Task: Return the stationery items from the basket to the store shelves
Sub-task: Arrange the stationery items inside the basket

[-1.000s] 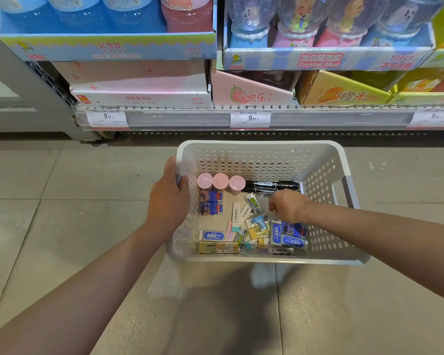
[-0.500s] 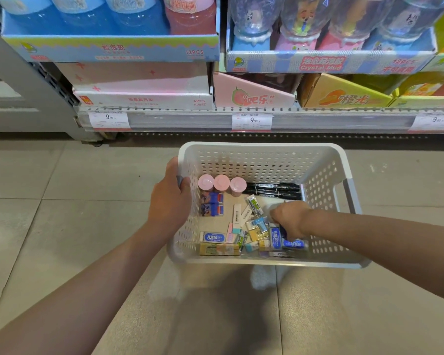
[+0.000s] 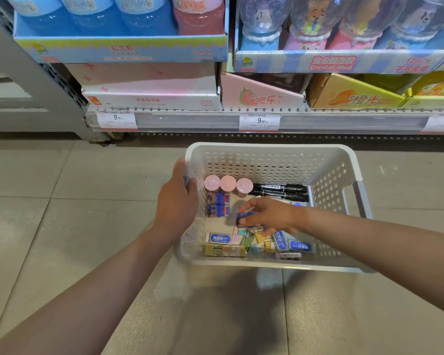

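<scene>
Head view: both forearms are stretched forward over the tiled floor. The white basket [image 3: 272,160] is gripped at its left rim by the left hand [image 3: 177,203]. A small blue eraser [image 3: 245,217] is pinched by the right hand [image 3: 269,213] above the basket's floor. Pink-capped tubes [image 3: 227,183], black markers [image 3: 280,192] and boxed erasers [image 3: 218,238] lie inside; the shelf [image 3: 215,121] stands beyond.

Both forearms are bare to the frame's near edge, with no sleeve in view. The left hand [image 3: 176,204] and right hand [image 3: 272,213] wear no glove, ring, or watch.
</scene>
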Available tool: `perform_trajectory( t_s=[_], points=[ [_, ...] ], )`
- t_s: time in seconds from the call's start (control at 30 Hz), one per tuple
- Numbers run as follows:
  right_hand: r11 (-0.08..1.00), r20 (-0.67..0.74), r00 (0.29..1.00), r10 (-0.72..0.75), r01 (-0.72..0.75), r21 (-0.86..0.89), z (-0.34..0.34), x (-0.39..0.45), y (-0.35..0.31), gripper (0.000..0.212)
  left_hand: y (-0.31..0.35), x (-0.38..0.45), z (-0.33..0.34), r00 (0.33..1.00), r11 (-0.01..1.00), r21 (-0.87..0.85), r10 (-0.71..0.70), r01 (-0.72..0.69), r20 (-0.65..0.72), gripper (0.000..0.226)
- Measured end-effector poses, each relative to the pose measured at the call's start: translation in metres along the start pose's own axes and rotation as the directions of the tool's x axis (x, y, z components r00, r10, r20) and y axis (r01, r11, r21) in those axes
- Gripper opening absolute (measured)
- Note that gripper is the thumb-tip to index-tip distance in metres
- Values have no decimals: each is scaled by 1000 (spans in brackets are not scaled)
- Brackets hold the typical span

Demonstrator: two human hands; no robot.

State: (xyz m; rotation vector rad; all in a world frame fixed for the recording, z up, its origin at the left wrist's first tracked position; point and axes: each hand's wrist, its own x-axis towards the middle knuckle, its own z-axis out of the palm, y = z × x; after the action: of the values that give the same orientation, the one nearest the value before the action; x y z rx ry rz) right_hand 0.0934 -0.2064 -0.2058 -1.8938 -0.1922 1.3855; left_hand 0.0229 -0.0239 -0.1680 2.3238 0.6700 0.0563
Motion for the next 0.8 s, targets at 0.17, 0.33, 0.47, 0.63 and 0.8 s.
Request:
perform_trajectory(
  t_s=[0.17, 0.33, 0.47, 0.63, 0.8],
  points=[
    [1000, -242, 970, 18, -15, 15, 30, 25, -1, 28, 0, 0, -1, 1000, 1000, -13, -2, 2, 5, 39],
    [989, -287, 958, -4, -39, -146, 40, 45, -3, 30, 1, 0, -1, 1000, 1000, -27, -6, 6, 8, 39],
    [976, -239, 971, 17, -68, -208, 45, 51, -5, 30, 1, -1, -1, 1000, 999, -35, -12, 12, 11, 39],
    [948, -311, 950, 31, -127, -291, 50, 60, -7, 39, 0, 0, -1, 1000, 999, -36, -26, 26, 10, 41],
    [958, -319, 944, 81, -162, -237, 50, 69, -8, 21, 1, 0, -2, 999, 998, -62, -31, 32, 16, 42]
  ],
)
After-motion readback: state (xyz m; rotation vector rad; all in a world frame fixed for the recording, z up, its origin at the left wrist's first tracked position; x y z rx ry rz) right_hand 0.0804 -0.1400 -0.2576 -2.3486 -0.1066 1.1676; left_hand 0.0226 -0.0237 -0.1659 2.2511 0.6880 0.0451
